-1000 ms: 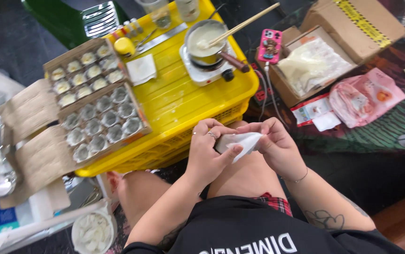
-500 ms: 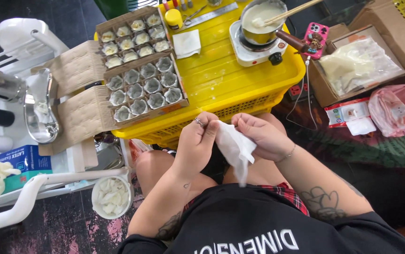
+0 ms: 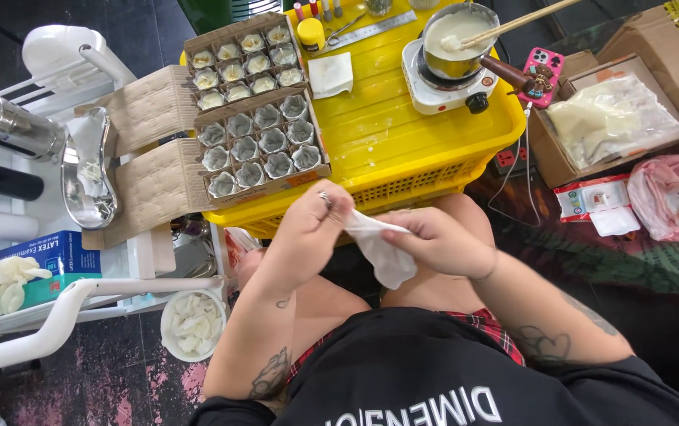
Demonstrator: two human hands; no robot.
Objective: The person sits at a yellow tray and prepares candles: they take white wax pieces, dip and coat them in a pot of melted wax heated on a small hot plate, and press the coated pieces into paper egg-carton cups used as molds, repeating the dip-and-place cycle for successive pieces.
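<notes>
The view has shifted since half a second ago: the yellow plastic crate (image 3: 387,142) now sits slightly further right, and the white tissue-like sheet (image 3: 383,248), which then hung long between the hands, is bunched shorter and drawn up towards the fingers. Both hands have crept nearer the crate's front edge.

The person's left hand (image 3: 312,229), a ring on one finger, is curled, pinching the sheet's upper left corner with its fingertips. The right hand (image 3: 434,241) is closed over the sheet's right side, knuckles up, with the loose end drooping below it above the lap. The two hands nearly meet over the bare knees.

On the crate stand a brown cardboard tray of small foil cups (image 3: 257,102), some filled with pale wax-like matter, a small white electric hotplate (image 3: 446,83) bearing a steel pan of cream-coloured liquid (image 3: 458,39) with wooden chopsticks (image 3: 521,20), and a folded white napkin (image 3: 330,75).

Whether anything is wrapped inside the sheet cannot be made out; the fingers hide its centre. The chopsticks and the cardboard boxes at right are cut off by the frame.
</notes>
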